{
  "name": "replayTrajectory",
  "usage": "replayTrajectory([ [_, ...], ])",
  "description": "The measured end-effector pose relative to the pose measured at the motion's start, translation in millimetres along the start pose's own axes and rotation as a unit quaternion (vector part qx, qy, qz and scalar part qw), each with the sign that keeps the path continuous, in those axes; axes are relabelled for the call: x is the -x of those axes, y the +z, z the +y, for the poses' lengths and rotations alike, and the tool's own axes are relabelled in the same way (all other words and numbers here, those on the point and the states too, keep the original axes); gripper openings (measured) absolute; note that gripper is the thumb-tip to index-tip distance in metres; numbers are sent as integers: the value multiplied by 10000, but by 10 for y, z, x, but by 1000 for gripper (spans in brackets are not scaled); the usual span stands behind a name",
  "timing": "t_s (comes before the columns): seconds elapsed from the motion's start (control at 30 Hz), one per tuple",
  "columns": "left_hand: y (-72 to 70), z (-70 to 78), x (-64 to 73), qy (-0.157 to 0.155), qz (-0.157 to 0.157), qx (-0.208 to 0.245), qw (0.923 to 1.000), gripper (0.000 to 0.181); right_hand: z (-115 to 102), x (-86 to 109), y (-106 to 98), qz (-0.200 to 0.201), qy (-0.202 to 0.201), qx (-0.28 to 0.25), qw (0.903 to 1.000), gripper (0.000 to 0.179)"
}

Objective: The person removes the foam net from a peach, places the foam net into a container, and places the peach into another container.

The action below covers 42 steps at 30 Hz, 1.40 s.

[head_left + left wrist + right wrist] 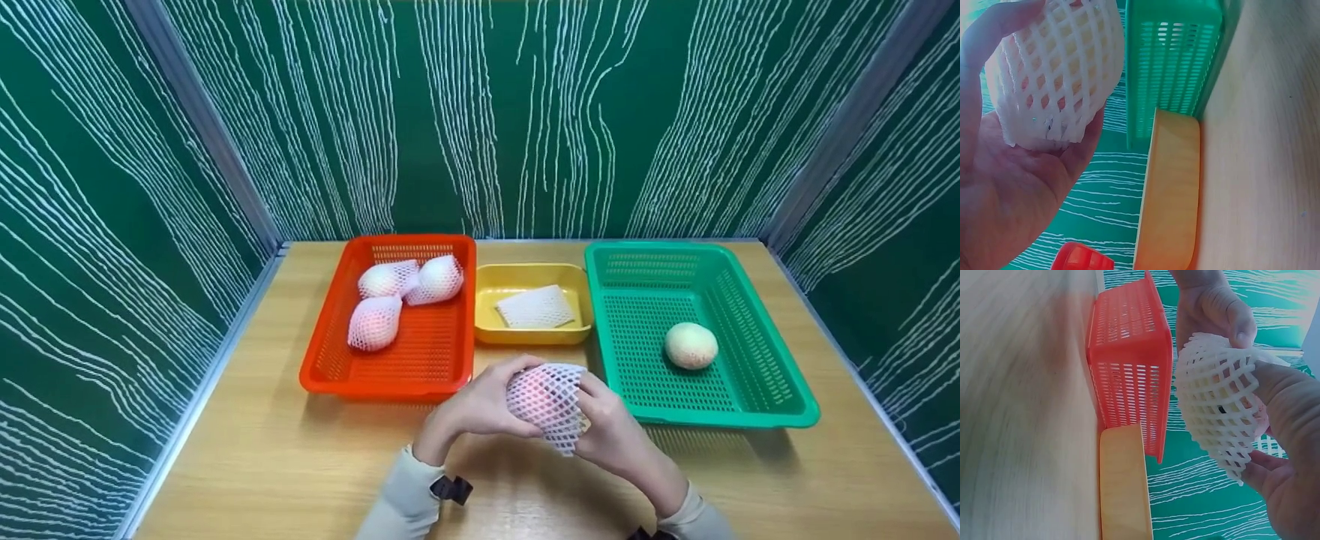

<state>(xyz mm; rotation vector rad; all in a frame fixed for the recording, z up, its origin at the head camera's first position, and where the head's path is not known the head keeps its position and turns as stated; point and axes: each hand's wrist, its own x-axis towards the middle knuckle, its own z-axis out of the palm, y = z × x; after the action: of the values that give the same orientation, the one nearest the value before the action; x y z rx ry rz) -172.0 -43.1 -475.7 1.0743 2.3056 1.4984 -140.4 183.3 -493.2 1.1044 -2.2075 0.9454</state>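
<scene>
Above the table, in front of the yellow tray, my left hand (481, 403) holds a pinkish peach (534, 396) covered by a white foam net (561, 409). In the left wrist view its palm and fingers wrap round the net's closed-looking end. My right hand (616, 433) grips the net's other side; in the right wrist view its thumb goes in at the net's rim while the fingers touch the lower edge. Part of the peach (1261, 419) shows bare between thumb and fingers there. Whether the fingers also touch the peach is hidden.
At left stands a red basket (427, 367) with three net-wrapped peaches (375, 322). The yellow tray (491, 335) in the middle holds flat white foam nets (535, 307). A green basket (637, 375) at right holds one bare peach (691, 346). Green line-patterned panels (517, 120) surround the table.
</scene>
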Motion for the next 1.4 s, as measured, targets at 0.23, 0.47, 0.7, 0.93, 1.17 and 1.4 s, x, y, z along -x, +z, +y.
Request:
replayTrajectory([
  [0.23,-2,-19,16,7,51,19,10000,79,4,-23,33,198,-300,-16,9994,63],
  [0.47,15,-57,36,28,180,131,9997,82,45,-13,22,292,-292,-133,9991,65],
  [0.7,13,-113,42,165,269,654,9974,74,70,19,-28,267,-171,-328,9990,68],
  [0.93,37,-143,79,162,490,984,9938,60,90,86,-69,59,331,-442,9985,72],
  [1.17,63,-117,93,380,1028,507,9927,30,121,90,-122,74,155,-677,9976,69],
  [1.4,78,-138,89,143,1310,160,9912,22,113,110,-197,-80,357,-561,9978,69],
])
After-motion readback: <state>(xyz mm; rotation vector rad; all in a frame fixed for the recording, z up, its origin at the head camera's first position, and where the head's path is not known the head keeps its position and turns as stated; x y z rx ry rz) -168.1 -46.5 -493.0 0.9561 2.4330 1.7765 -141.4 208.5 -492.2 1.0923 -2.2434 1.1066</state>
